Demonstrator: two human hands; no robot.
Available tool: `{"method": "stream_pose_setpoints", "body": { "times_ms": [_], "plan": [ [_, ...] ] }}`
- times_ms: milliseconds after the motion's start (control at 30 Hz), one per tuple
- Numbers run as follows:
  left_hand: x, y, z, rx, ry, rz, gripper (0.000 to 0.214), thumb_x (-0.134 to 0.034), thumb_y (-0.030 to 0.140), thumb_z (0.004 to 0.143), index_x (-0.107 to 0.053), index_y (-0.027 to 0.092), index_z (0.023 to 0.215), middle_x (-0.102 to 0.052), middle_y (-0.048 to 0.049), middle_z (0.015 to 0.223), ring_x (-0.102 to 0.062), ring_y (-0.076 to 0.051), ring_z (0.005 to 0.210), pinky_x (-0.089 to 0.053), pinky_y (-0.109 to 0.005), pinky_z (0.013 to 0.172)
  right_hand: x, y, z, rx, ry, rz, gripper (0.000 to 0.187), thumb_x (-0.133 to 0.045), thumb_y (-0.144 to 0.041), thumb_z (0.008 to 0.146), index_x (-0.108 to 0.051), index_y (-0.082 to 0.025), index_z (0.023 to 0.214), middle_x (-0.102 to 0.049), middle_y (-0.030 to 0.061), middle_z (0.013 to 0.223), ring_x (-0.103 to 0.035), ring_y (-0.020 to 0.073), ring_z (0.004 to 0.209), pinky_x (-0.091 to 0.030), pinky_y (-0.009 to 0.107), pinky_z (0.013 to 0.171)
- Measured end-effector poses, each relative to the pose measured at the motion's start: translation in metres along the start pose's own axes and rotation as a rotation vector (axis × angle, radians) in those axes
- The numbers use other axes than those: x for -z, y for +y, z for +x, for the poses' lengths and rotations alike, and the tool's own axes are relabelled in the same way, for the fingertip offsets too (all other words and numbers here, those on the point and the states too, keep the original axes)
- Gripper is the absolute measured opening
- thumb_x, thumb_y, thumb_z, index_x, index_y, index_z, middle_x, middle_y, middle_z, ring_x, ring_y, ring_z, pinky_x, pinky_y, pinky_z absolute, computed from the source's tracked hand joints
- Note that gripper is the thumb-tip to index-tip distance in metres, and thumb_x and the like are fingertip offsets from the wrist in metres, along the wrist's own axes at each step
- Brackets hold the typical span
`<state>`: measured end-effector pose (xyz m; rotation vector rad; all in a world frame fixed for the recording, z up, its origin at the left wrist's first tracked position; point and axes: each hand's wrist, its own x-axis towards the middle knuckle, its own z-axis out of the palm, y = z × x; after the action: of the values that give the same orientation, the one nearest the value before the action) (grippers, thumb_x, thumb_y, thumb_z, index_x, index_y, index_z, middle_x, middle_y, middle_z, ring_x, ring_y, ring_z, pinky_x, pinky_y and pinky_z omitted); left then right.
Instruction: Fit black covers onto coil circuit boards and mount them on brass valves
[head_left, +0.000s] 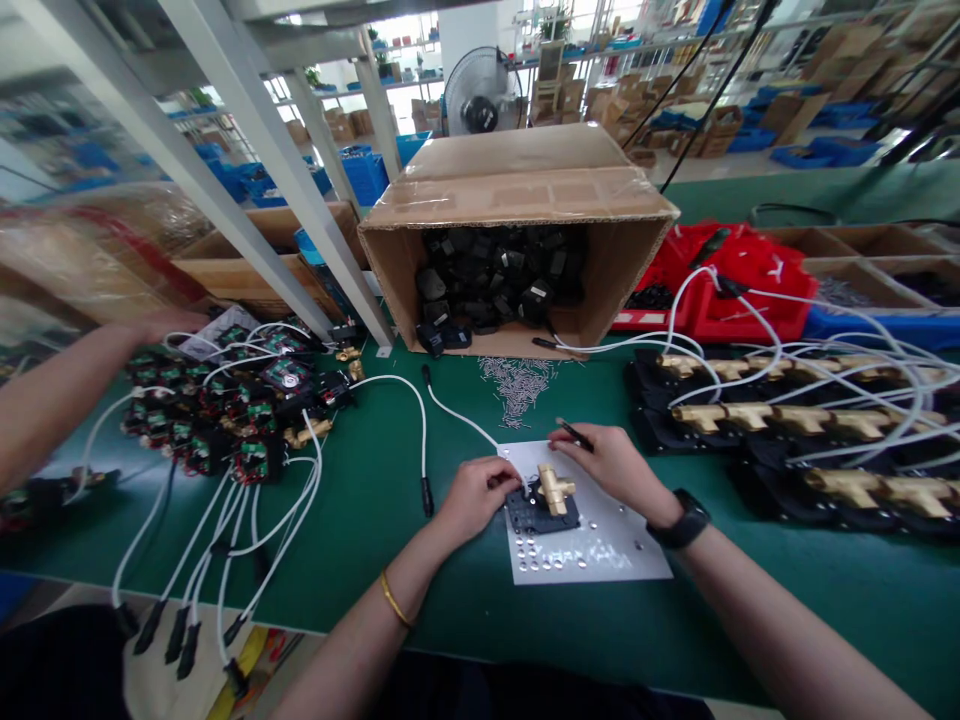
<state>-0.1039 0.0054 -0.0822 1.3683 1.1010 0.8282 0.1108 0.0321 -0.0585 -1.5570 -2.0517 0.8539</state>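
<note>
L hand [474,497] at blk housing [536,517] w/ brass tee [555,490], can't tell from here if fingers pinch, R hand [613,462] gripping dk tool [576,434] over wht sheet [637,562]

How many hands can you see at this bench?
3: your left hand at the black housing, your right hand holding a dark tool, and a co-worker's hand by the circuit-board pile. Others may be hidden.

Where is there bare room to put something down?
Bare green tabletop shows between the circuit-board heap and the white cable beside the left hand; between the white sheet and near edge; and right of the right forearm, nearer than the brass tee fittings. Crowded: that heap, those fittings, and the screws before the cardboard box.
</note>
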Motion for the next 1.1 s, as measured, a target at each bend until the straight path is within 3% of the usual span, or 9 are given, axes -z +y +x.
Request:
{"method": "stream_pose_setpoints", "body": {
  "times_ms": [200,333,400,500,667,767,933,1100],
  "plan": [
    [0.009,0.014,-0.005,-0.268,-0.134,0.230,0.013,-0.058,0.017,0.076,-0.069,0.024,0.076,-0.069,-0.0067,0.080,-0.060,-0.024,0.085,-0.042,-0.031,0.083,-0.025,0.000,0.052,-0.011,-0.024,-0.152,0.005,-0.064,-0.017,0.074,-0.065,-0.020,0.078,-0.066,0.0039,0.083,-0.061,0.0192,0.080,-0.043,0.026,0.069],
    [0.012,0.019,-0.007,-0.368,-0.142,0.292,0.011,-0.059,0.018,0.076,-0.067,0.025,0.073,-0.067,-0.0065,0.072,-0.061,-0.024,0.080,-0.045,-0.033,0.082,-0.029,-0.003,0.061,-0.001,-0.016,-0.156,0.009,-0.059,-0.011,0.076,-0.061,-0.019,0.072,-0.062,0.0043,0.081,-0.059,0.0178,0.077,-0.040,0.025,0.066],
    [0.013,0.018,-0.007,-0.399,-0.153,0.357,0.012,-0.056,0.018,0.078,-0.067,0.025,0.076,-0.067,-0.0069,0.073,-0.061,-0.023,0.078,-0.045,-0.033,0.081,-0.021,-0.005,0.052,-0.005,0.017,-0.131,0.009,-0.055,-0.011,0.079,-0.058,-0.018,0.074,-0.061,0.0054,0.081,-0.058,0.0179,0.076,-0.040,0.027,0.067],
    [0.013,0.010,-0.009,-0.428,-0.174,0.473,0.021,-0.049,0.017,0.083,-0.067,0.023,0.090,-0.069,-0.0092,0.083,-0.062,-0.023,0.081,-0.044,-0.034,0.081,-0.006,-0.005,0.016,-0.025,0.075,-0.044,0.010,-0.046,-0.016,0.085,-0.055,-0.017,0.083,-0.059,0.0044,0.078,-0.056,0.0162,0.072,-0.040,0.026,0.064],
    [0.005,-0.008,-0.018,-0.365,-0.108,0.355,0.026,-0.046,0.015,0.084,-0.068,0.023,0.097,-0.068,-0.0112,0.096,-0.061,-0.024,0.089,-0.042,-0.038,0.085,-0.006,-0.002,-0.068,-0.275,0.061,0.474,0.025,-0.041,-0.040,0.088,-0.053,-0.018,0.093,-0.039,-0.0056,0.052,-0.038,0.0116,0.041,-0.027,0.023,0.039],
    [0.005,-0.008,-0.022,-0.255,-0.073,0.220,0.026,-0.051,0.015,0.081,-0.068,0.024,0.099,-0.066,-0.0106,0.104,-0.057,-0.025,0.097,-0.038,-0.039,0.093,-0.021,-0.005,-0.093,-0.262,0.157,0.388,0.022,-0.045,-0.039,0.085,-0.053,-0.020,0.092,-0.048,-0.0019,0.060,-0.044,0.0131,0.048,-0.036,0.025,0.046],
    [0.021,0.001,-0.001,-0.165,0.230,0.345,0.029,-0.057,0.015,0.077,-0.064,0.026,0.103,-0.059,-0.0081,0.102,-0.050,-0.026,0.101,-0.033,-0.039,0.097,-0.038,-0.011,-0.095,-0.157,0.234,0.132,0.008,-0.047,-0.028,0.083,-0.053,-0.023,0.082,-0.059,0.0043,0.071,-0.055,0.0181,0.062,-0.045,0.029,0.058],
    [0.027,0.002,0.043,-0.172,0.143,0.590,0.021,-0.060,0.011,0.072,-0.062,0.024,0.088,-0.056,-0.0032,0.083,-0.050,-0.022,0.086,-0.037,-0.036,0.088,-0.045,0.000,-0.098,0.068,0.182,0.054,0.015,-0.040,-0.015,0.084,-0.054,-0.023,0.085,-0.063,0.0072,0.087,-0.061,0.0203,0.081,-0.049,0.032,0.071]
  ]
}}
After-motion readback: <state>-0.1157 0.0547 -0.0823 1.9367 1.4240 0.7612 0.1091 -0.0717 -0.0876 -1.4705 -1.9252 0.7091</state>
